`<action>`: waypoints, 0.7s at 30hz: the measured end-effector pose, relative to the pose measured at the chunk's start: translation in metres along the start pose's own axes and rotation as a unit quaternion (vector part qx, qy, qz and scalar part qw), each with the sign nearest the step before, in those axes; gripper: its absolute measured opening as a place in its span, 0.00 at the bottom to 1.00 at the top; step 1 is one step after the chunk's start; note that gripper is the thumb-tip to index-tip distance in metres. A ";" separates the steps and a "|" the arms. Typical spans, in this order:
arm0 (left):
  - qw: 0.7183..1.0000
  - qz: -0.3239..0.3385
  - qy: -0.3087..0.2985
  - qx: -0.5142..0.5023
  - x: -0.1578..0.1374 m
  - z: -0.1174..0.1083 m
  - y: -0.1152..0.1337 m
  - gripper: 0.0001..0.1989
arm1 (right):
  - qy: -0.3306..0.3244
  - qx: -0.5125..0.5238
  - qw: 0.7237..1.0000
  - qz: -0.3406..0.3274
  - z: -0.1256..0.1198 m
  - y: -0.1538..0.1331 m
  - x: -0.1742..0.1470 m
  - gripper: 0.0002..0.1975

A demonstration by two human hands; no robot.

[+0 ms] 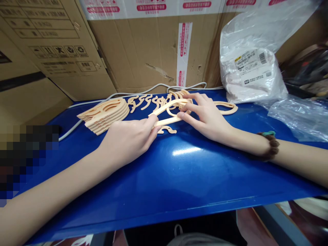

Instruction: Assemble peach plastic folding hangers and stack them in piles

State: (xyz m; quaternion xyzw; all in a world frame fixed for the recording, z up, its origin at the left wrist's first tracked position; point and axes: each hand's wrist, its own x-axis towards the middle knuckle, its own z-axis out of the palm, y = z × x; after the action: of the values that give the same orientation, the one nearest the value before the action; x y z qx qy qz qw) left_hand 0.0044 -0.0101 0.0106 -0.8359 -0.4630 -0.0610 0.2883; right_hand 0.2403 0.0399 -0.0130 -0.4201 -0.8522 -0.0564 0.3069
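A pale wooden loop-shaped piece (167,121) is held above the blue table between my two hands. My left hand (129,138) pinches its left end between thumb and fingers. On its curved right end rest the fingertips and thumb of my right hand (208,118), closed round it. Just under the piece lies a small curly wooden part (167,130). Behind it several more scroll-shaped wooden parts (146,101) are spread out, partly hidden by my hands. A stack of matching wooden pieces (107,112) sits to the left. Beyond my right hand lies another oval wooden piece (227,108).
Cardboard boxes (148,48) stand along the back and left of the blue table (164,184). A white cable (138,91) runs along the rear. A plastic bag with a label (253,75) and a clear plastic wrapper (299,119) lie on the right.
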 end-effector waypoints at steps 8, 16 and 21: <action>0.997 0.052 0.020 -0.051 -0.002 0.005 -0.002 0.18 | -0.030 0.035 0.999 -0.011 0.003 0.003 0.002 0.17; 0.980 0.142 0.044 -0.133 -0.003 0.004 0.000 0.12 | -0.057 0.033 0.997 -0.042 0.000 -0.002 0.002 0.15; 0.962 0.184 0.056 -0.195 -0.006 0.004 0.000 0.06 | -0.053 0.051 0.997 -0.016 0.001 0.001 0.002 0.17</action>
State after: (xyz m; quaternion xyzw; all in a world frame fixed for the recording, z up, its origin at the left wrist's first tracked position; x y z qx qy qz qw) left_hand 0.0004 -0.0118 0.0049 -0.9420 -0.2636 -0.1426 0.1514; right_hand 0.2395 0.0420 -0.0126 -0.3922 -0.8757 0.0048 0.2814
